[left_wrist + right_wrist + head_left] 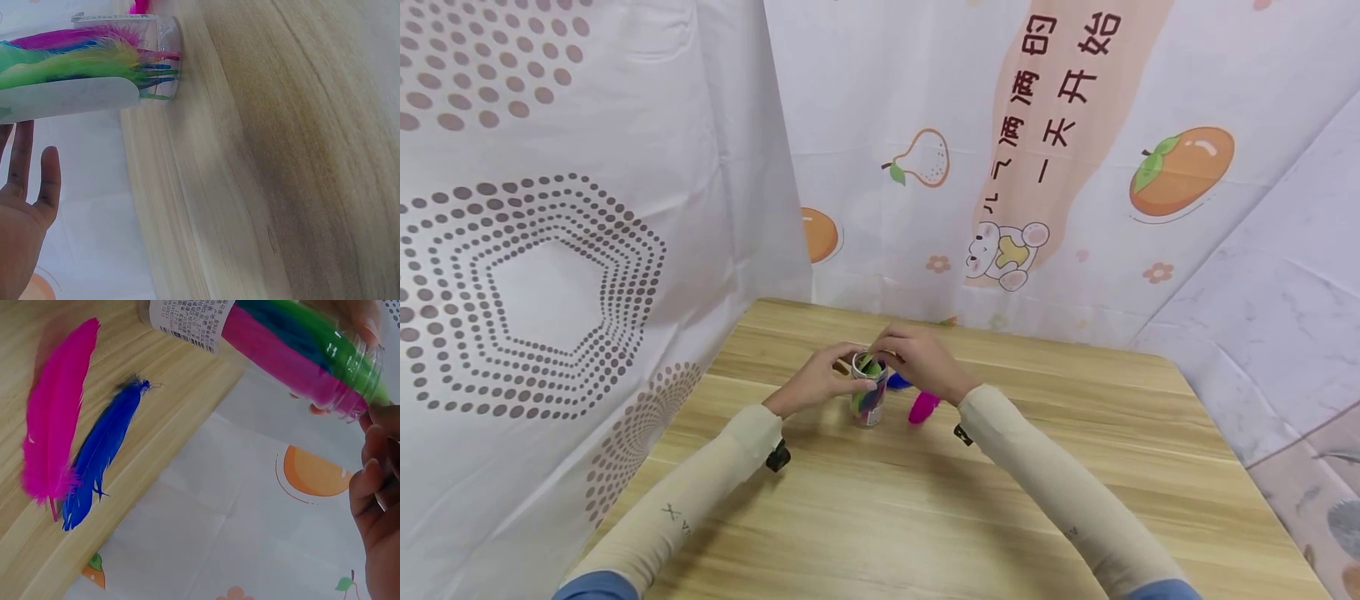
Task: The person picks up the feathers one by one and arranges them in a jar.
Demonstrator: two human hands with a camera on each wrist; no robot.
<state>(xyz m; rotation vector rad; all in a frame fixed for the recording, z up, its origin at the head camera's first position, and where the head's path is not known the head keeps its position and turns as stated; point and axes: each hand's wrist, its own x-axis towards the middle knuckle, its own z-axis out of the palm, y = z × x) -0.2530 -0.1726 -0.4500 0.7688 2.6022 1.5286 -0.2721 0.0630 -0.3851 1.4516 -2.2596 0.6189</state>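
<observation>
A clear jar (868, 410) packed with green, blue and magenta feathers stands on the wooden table. My left hand (823, 379) grips it near the top, thumb on the near side; other fingers are partly hidden behind it. At the jar's open mouth, my right hand (387, 506) pinches the end of a green feather (377, 397), mostly still inside the jar. A white printed label (192, 322) covers part of the jar's side. Beside the jar, under the right forearm, lie a magenta feather (56, 419) and a blue feather (106, 453).
The wooden table (880, 517) runs up to printed white curtains (880, 100) at the back and on the left. Both forearms wear pale sleeves, with a small black device (778, 456) under the left wrist.
</observation>
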